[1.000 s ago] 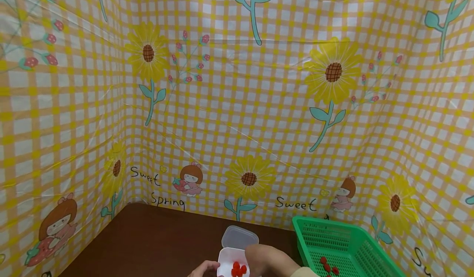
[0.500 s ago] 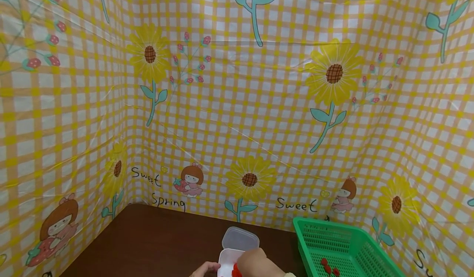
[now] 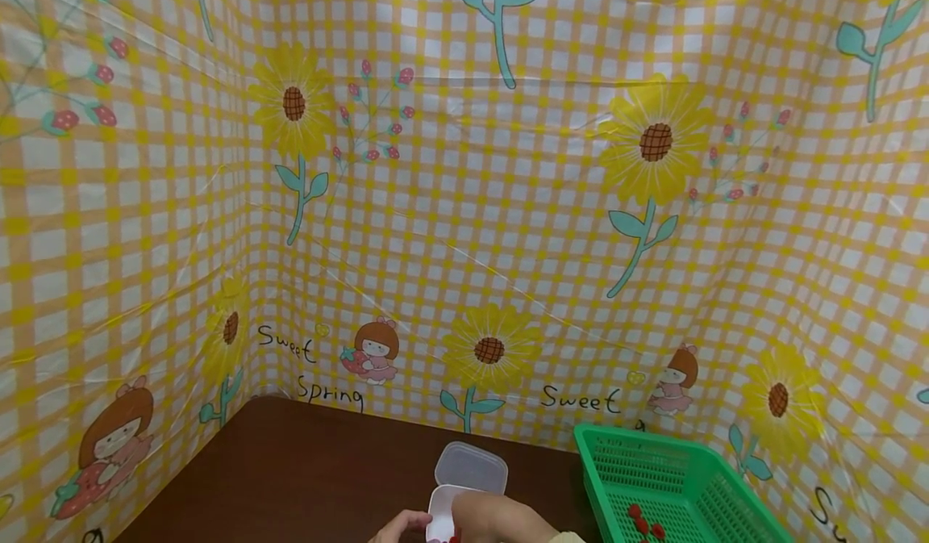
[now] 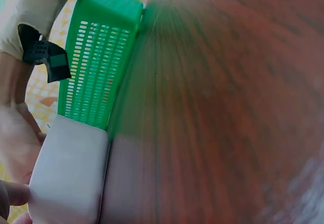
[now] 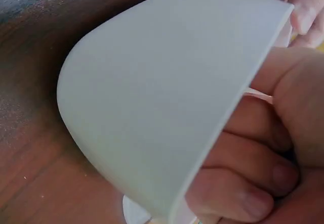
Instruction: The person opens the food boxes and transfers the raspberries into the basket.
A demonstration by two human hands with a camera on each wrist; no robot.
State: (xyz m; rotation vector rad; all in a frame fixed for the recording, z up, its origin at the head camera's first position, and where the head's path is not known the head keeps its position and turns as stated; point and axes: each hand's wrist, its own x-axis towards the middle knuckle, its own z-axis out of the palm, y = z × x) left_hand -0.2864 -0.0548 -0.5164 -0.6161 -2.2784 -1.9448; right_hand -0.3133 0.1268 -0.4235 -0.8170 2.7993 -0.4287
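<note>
Yellow checked cloth (image 3: 450, 180) hangs on every side, with big sunflowers (image 3: 656, 141) and the words "Sweet Spring" (image 3: 330, 398) on it. Under it is a dark brown tabletop (image 3: 312, 462). Near the front edge of the view sits a small white box (image 3: 441, 509), with a clear lid (image 3: 472, 468) just behind it. The left hand (image 3: 402, 527) is at the box's left side, and its fingers grip the box there. The right hand (image 3: 482, 519) reaches down into the box. Its fingers (image 5: 228, 193) are curled, but I cannot tell if they hold anything. A bit of red (image 3: 455, 540) shows in the box, right by that hand. Over on the right is a green basket (image 3: 639, 453) with holes in its sides. Some little red things (image 3: 642, 524) lie on the bottom of it. The right arm has a pale sleeve (image 4: 38, 6) and a black clip (image 4: 50, 59) at the wrist.
</note>
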